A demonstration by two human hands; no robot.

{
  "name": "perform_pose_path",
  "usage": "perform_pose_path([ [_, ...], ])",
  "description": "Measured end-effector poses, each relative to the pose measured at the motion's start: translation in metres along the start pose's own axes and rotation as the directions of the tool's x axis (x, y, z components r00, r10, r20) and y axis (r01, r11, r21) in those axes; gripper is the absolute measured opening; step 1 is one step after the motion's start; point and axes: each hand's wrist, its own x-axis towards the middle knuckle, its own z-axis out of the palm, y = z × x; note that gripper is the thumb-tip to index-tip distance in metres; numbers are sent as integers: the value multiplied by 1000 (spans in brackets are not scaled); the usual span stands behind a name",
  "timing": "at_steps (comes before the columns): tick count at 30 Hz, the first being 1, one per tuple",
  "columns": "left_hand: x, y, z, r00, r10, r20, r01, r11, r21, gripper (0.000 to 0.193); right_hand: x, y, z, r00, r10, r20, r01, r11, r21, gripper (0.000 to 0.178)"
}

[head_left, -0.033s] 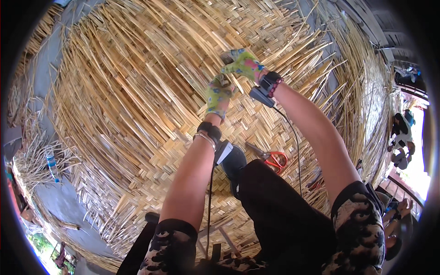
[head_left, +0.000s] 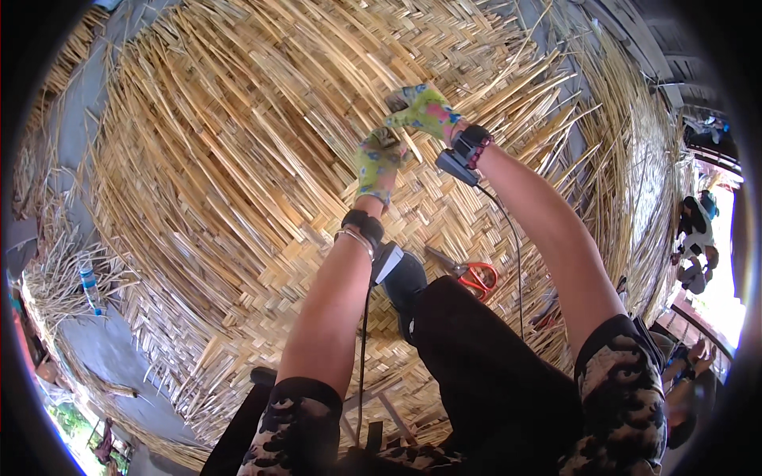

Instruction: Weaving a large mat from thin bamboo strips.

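Both my hands wear yellow-green gloves with a coloured flower pattern and meet over a large mat (head_left: pixel 262 297) woven from flat, straw-coloured bamboo strips. My left hand (head_left: pixel 379 163) is closed low on the mat, its fingers curled in at the strips. Just beyond it and to the right, my right hand (head_left: pixel 427 113) bends down, fingers closed at a bamboo strip. The fingertips of both are partly hidden. Long loose strips (head_left: pixel 238 143) run away from the hands, beside tightly woven parts. Scissors (head_left: pixel 476 278) with orange-red handles lie on the mat near my knee.
My dark-trousered leg and black shoe (head_left: pixel 405 282) rest on the mat. Cables hang from wrist-mounted devices (head_left: pixel 457 167). A water bottle (head_left: pixel 90 287) stands among straw scraps at left. Other people (head_left: pixel 698 238) are at the far right. Strip ends stick out at right.
My right wrist has shifted very slightly to the right. Both hands otherwise stay at the same spot on the mat.
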Motion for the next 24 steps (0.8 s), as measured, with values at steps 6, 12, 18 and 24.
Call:
perform_pose_path([
  [6, 6, -14, 5, 991, -83, -108, 43, 943, -331, 15, -9, -11, -2, 942, 310, 130, -317, 948, 39, 53],
  [12, 5, -9, 6, 984, -31, -177, -14, 968, -250, 15, 10, -15, 9, 929, 296, 223, -140, 837, -528, 60],
  [18, 5, 4, 6, 979, -194, -63, 173, 953, -249, 19, 17, -14, 2, 937, 337, 96, -255, 844, -472, 64],
  [24, 5, 13, 5, 963, -262, -57, 258, 964, -65, 20, 13, -38, 19, 947, 312, -68, -293, 763, -576, 54],
])
